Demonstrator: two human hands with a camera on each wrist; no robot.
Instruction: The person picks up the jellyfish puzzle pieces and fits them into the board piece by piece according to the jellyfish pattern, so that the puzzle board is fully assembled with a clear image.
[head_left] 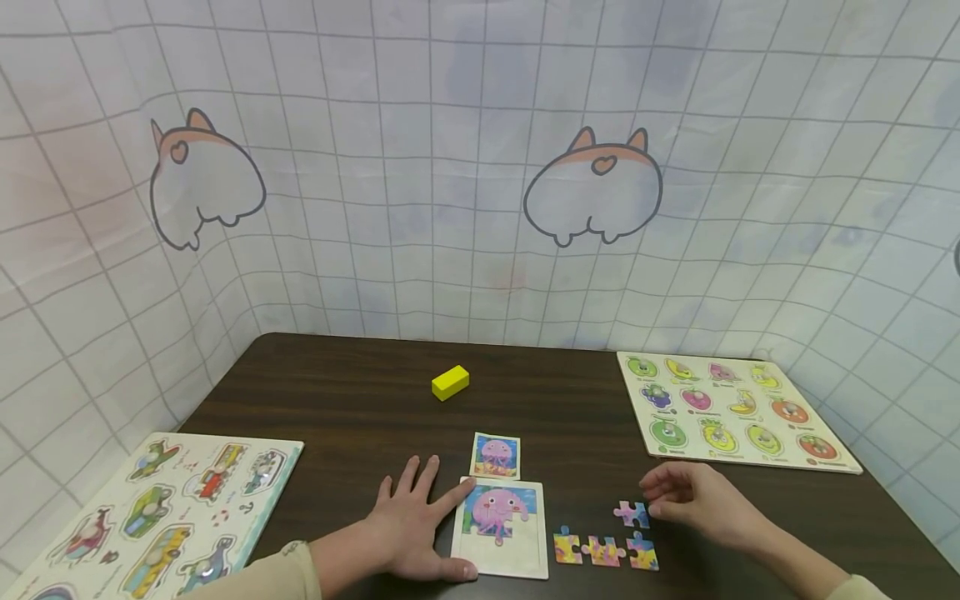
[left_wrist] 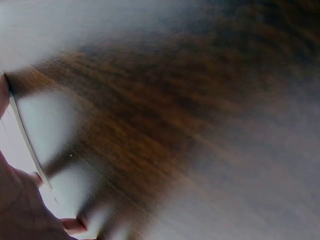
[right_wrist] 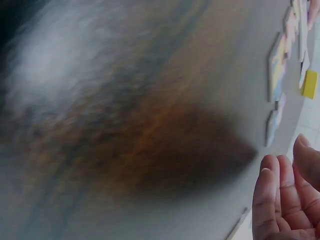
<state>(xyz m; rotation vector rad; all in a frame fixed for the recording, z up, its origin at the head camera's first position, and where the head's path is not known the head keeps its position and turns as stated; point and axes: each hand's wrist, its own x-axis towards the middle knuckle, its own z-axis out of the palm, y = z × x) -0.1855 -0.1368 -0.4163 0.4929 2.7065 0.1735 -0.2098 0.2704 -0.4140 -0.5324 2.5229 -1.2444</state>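
My left hand (head_left: 412, 532) lies flat with spread fingers at the left side of a white puzzle tray (head_left: 525, 560); its index finger and thumb touch the tray's edge. In the tray, a partly assembled pink jellyfish picture (head_left: 495, 507) covers the upper part. Above it lies a small jellyfish card (head_left: 496, 457). To the right are loose jigsaw pieces: a yellow-and-pink row (head_left: 603, 551) and a pink-and-blue pair (head_left: 632, 513). Just right of that pair hovers my right hand (head_left: 697, 502), fingers loosely bent. In the right wrist view, nothing shows between its thumb and fingers (right_wrist: 287, 187).
A yellow block (head_left: 450, 382) sits toward the back of the dark wooden table (head_left: 360, 392). At the back right lies a fruit puzzle board (head_left: 720, 433), at the front left a vehicle puzzle board (head_left: 180, 492). A checked curtain (head_left: 420, 167) surrounds the table.
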